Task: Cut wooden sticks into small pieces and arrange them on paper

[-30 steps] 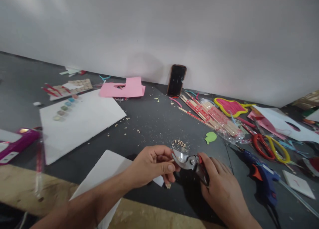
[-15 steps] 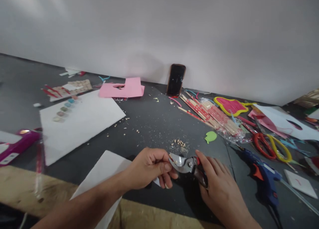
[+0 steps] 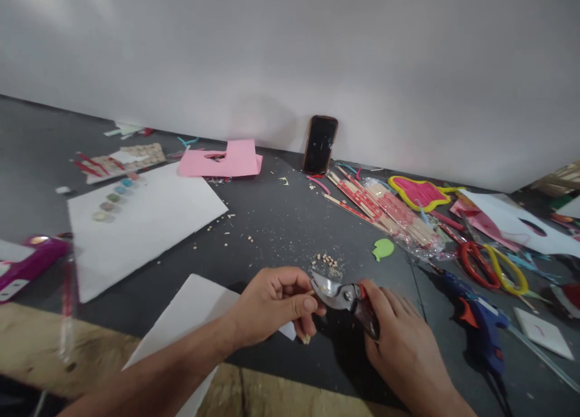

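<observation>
snipped again: silver cutters with red handles now shut, right hand grip squeezing them; left hand grip pinching tiny wooden stick.

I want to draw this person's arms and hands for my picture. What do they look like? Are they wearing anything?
Both arms are bare: no sleeves show, and there are no gloves. The left hand and right hand have no rings, watch or bracelets that can be seen. The left forearm shows far up, long and slim; only the right wrist shows. The left thumbnail is short and plain.
</observation>
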A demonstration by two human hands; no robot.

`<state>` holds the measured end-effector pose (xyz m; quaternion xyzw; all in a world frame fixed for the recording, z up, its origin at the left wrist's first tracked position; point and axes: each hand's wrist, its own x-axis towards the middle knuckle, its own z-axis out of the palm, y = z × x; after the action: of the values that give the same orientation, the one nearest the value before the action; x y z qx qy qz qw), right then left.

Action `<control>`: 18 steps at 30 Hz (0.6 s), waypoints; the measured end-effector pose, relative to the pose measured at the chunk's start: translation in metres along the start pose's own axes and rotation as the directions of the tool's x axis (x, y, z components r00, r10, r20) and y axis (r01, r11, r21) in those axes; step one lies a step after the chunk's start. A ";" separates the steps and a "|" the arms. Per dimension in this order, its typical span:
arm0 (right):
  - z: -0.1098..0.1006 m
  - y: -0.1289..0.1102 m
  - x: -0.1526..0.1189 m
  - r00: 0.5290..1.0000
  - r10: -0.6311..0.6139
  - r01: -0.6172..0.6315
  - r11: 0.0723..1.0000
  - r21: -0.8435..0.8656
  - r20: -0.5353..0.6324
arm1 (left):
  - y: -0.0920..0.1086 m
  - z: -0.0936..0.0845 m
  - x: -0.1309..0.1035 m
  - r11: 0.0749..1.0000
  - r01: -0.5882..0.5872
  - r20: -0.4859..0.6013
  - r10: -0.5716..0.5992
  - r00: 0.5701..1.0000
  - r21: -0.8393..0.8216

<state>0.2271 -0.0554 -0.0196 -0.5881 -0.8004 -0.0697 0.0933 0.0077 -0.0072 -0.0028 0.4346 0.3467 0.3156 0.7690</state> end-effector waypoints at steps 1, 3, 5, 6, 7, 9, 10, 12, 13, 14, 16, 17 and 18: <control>0.000 0.000 0.000 1.000 0.009 -0.009 1.000 -0.005 0.002 | 0.000 0.000 0.001 1.000 -0.012 -0.018 0.012 1.000 0.011; 0.001 0.000 0.001 1.000 0.018 -0.018 1.000 -0.014 0.010 | 0.000 -0.001 0.001 0.999 -0.026 -0.052 0.028 0.998 0.034; 0.001 0.001 0.001 1.000 0.016 -0.016 1.000 -0.023 0.019 | -0.002 -0.001 0.001 0.998 -0.032 -0.062 0.036 0.997 0.061; 0.001 0.001 0.000 1.000 0.013 -0.013 1.000 -0.026 0.022 | -0.002 -0.001 0.001 0.997 -0.031 -0.059 0.035 0.998 0.074; 0.001 0.001 0.000 1.000 0.008 -0.007 1.000 -0.029 0.023 | -0.002 -0.001 0.001 0.996 -0.027 -0.055 0.032 0.998 0.084; 0.001 0.000 0.000 1.000 0.001 -0.001 1.000 -0.028 0.027 | -0.002 -0.001 0.000 0.996 -0.019 -0.044 0.023 0.999 0.092; 0.001 0.000 0.000 1.000 0.002 -0.001 1.000 -0.021 0.031 | -0.002 -0.001 0.000 0.996 -0.015 -0.038 0.019 0.999 0.092; 0.001 -0.001 0.000 0.999 0.005 -0.005 1.000 -0.001 0.041 | -0.002 -0.002 0.000 0.996 -0.013 -0.019 0.015 1.000 0.084; 0.001 -0.001 0.000 0.999 0.008 -0.008 1.000 0.008 0.045 | -0.002 -0.002 0.000 0.997 -0.012 -0.013 0.013 1.000 0.077; 0.001 -0.001 0.000 0.999 0.009 -0.010 1.000 0.015 0.048 | -0.003 -0.003 0.000 0.998 -0.010 -0.009 0.010 1.000 0.070; 0.001 -0.001 -0.001 0.999 0.011 -0.012 1.000 0.023 0.053 | -0.004 -0.003 -0.001 0.999 0.005 -0.001 -0.005 1.000 0.053; 0.001 -0.002 -0.001 0.998 0.011 -0.012 1.000 0.025 0.055 | -0.005 -0.003 -0.001 0.999 0.013 0.005 -0.013 1.000 0.046; 0.001 -0.002 0.000 0.998 0.010 -0.012 1.000 0.028 0.055 | -0.006 -0.003 -0.001 0.999 0.020 0.012 -0.020 1.000 0.040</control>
<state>0.2257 -0.0562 -0.0202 -0.5929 -0.8002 -0.0416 0.0799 0.0054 -0.0090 -0.0086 0.4482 0.3523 0.2982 0.7655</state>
